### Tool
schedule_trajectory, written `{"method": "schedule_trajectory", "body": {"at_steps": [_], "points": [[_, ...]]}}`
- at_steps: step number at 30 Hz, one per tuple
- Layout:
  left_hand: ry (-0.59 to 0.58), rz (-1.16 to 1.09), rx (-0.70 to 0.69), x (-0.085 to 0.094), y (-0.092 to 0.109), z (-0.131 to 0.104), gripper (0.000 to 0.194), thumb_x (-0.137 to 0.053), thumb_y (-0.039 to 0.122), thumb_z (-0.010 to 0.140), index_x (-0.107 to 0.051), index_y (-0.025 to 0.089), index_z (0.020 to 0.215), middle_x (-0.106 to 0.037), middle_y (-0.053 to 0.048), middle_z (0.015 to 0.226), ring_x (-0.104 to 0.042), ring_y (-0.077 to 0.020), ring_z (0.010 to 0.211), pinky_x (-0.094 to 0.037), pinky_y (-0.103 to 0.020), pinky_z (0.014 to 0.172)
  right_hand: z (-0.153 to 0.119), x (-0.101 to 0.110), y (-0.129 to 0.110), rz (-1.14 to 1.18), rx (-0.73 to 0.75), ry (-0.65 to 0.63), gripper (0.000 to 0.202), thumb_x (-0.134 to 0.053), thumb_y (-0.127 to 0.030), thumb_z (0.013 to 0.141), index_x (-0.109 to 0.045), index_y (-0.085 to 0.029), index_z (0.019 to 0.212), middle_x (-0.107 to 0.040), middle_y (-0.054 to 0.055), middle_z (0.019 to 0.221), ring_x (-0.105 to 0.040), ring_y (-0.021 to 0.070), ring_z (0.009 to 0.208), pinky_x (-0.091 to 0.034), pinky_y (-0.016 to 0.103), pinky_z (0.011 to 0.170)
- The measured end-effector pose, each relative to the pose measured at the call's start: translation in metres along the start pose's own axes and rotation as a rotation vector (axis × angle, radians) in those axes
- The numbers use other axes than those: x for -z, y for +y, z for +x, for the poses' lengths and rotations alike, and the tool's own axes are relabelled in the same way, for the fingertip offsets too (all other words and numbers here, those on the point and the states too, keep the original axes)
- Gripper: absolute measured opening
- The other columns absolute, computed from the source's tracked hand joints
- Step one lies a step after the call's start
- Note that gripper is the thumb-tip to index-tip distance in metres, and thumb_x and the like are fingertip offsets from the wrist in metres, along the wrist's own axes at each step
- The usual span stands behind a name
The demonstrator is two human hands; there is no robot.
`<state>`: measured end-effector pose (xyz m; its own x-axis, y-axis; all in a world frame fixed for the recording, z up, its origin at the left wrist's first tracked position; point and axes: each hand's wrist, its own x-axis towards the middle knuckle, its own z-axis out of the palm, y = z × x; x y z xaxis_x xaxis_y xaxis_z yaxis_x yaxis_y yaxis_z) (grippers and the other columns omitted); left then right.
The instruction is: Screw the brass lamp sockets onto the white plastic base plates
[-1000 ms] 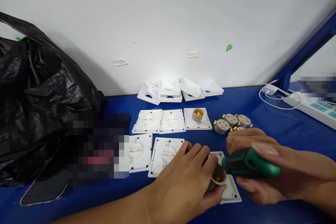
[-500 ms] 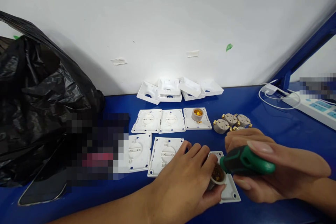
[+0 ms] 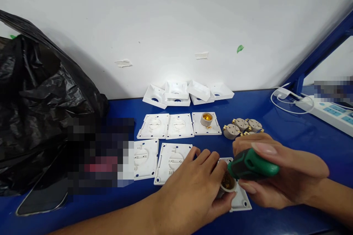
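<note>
The right hand (image 3: 289, 178) pinches the green and black handle of a screwdriver (image 3: 253, 165), its digits pressed above and below the grip. The handle's long axis runs nearly level across the view, with its rounded butt to the right and its narrower front end to the left, at the rim of a round lamp socket (image 3: 234, 186). The shaft and tip cannot be made out.

The socket is at the near side of the blue desk (image 3: 121, 107), over a white square plate (image 3: 240, 201). Its open mouth faces up, its axis rising from the plate, and dark brassy metal shows inside. The left hand (image 3: 193, 191) pinches it, curled fingers on the far left side and the thumb at the near side; the forearm reaches in from the lower left.

Beyond the hands, more white plates (image 3: 179, 125) lie flat in two rows. On the far row's right-hand plate (image 3: 215, 129) stands a socket with a gold lining (image 3: 206, 120), mouth up. Just right of it sits a cluster of loose sockets (image 3: 231, 131) with brass tabs. White covers (image 3: 176, 90) are heaped by the wall, a black bag (image 3: 49, 80) fills the left side, and a power strip (image 3: 328, 110) lies far right.
</note>
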<state>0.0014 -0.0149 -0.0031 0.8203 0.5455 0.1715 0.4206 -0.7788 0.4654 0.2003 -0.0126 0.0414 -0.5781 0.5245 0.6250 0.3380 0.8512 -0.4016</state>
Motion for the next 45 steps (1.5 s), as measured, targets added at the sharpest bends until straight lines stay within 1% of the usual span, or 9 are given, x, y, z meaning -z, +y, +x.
{"method": "schedule_trajectory", "body": {"at_steps": [3, 5, 8, 14, 21, 25, 33, 39, 45], "points": [[0.001, -0.002, -0.009, 0.002, 0.001, 0.001, 0.019, -0.056, 0.038, 0.102, -0.061, 0.021, 0.108, -0.069, -0.008, 0.106, -0.064, -0.0285, 0.102, -0.048, -0.048, 0.099, -0.001, -0.002, 0.005, 0.048, 0.092, 0.021, 0.038, -0.060, -0.015, 0.094, -0.055, -0.024, 0.130, -0.063, -0.004, 0.075, -0.062, 0.0130, 0.058, -0.054, 0.027, 0.053], [-0.005, 0.001, -0.002, 0.003, 0.002, 0.001, 0.018, -0.057, 0.038, 0.101, -0.062, 0.021, 0.102, -0.069, -0.008, 0.104, -0.064, -0.0285, 0.100, -0.049, -0.048, 0.097, -0.001, -0.004, 0.008, 0.085, 0.132, 0.036, 0.065, -0.061, -0.012, 0.093, -0.039, -0.024, 0.153, -0.066, -0.001, 0.081, -0.066, 0.0159, 0.066, -0.057, 0.030, 0.058], [-0.032, 0.009, 0.016, 0.005, 0.004, 0.002, 0.020, -0.057, 0.037, 0.102, -0.062, 0.020, 0.093, -0.068, -0.008, 0.104, -0.064, -0.0281, 0.099, -0.051, -0.046, 0.094, -0.002, -0.008, 0.011, 0.121, 0.162, 0.046, 0.085, -0.061, -0.008, 0.092, -0.020, -0.024, 0.165, -0.067, 0.000, 0.083, -0.065, 0.0183, 0.068, -0.056, 0.032, 0.055], [-0.065, 0.017, 0.027, 0.007, 0.005, 0.004, 0.020, -0.057, 0.036, 0.102, -0.063, 0.018, 0.095, -0.068, -0.010, 0.108, -0.063, -0.0289, 0.101, -0.052, -0.045, 0.092, -0.004, -0.010, 0.014, 0.135, 0.185, 0.034, 0.088, -0.063, -0.005, 0.090, -0.019, -0.021, 0.165, -0.068, 0.002, 0.088, -0.065, 0.0194, 0.070, -0.057, 0.033, 0.057], [-0.026, 0.022, 0.007, 0.002, 0.002, 0.003, 0.021, -0.059, 0.036, 0.100, -0.061, 0.019, 0.088, -0.068, -0.009, 0.107, -0.063, -0.0282, 0.100, -0.051, -0.043, 0.090, -0.007, -0.009, 0.014, 0.120, 0.134, 0.001, 0.093, -0.065, -0.008, 0.090, -0.015, -0.028, 0.166, -0.070, 0.001, 0.095, -0.069, 0.0203, 0.073, -0.057, 0.033, 0.059], [-0.002, 0.029, 0.004, -0.002, 0.002, 0.001, 0.022, -0.059, 0.037, 0.101, -0.062, 0.020, 0.087, -0.069, -0.009, 0.107, -0.064, -0.0280, 0.099, -0.051, -0.043, 0.089, -0.011, -0.007, 0.014, 0.040, 0.097, -0.029, 0.097, -0.069, -0.012, 0.090, -0.011, -0.030, 0.166, -0.069, 0.000, 0.095, -0.067, 0.0194, 0.066, -0.056, 0.033, 0.057], [0.043, 0.026, -0.032, -0.006, -0.002, 0.000, 0.026, -0.057, 0.038, 0.102, -0.062, 0.017, 0.117, -0.069, -0.012, 0.118, -0.064, -0.0315, 0.114, -0.046, -0.050, 0.104, -0.014, -0.004, 0.013, -0.072, 0.052, -0.024, 0.098, -0.070, -0.016, 0.092, -0.009, -0.031, 0.167, -0.074, 0.001, 0.109, -0.071, 0.0198, 0.071, -0.060, 0.031, 0.062], [0.040, 0.009, -0.030, -0.006, -0.003, 0.000, 0.025, -0.058, 0.038, 0.102, -0.061, 0.019, 0.117, -0.069, -0.011, 0.120, -0.064, -0.0320, 0.116, -0.045, -0.050, 0.106, -0.014, -0.004, 0.012, -0.081, 0.057, -0.037, 0.096, -0.065, -0.012, 0.093, -0.007, -0.031, 0.167, -0.067, 0.004, 0.135, -0.074, 0.0185, 0.086, -0.064, 0.029, 0.075], [0.041, 0.000, -0.027, -0.006, -0.003, 0.000, 0.027, -0.059, 0.038, 0.101, -0.060, 0.019, 0.121, -0.069, -0.012, 0.122, -0.063, -0.0329, 0.117, -0.045, -0.051, 0.106, -0.013, -0.005, 0.016, -0.040, 0.098, -0.004, 0.099, -0.071, -0.013, 0.088, -0.013, -0.027, 0.167, -0.068, 0.007, 0.135, -0.074, 0.0202, 0.082, -0.066, 0.032, 0.071]]}}
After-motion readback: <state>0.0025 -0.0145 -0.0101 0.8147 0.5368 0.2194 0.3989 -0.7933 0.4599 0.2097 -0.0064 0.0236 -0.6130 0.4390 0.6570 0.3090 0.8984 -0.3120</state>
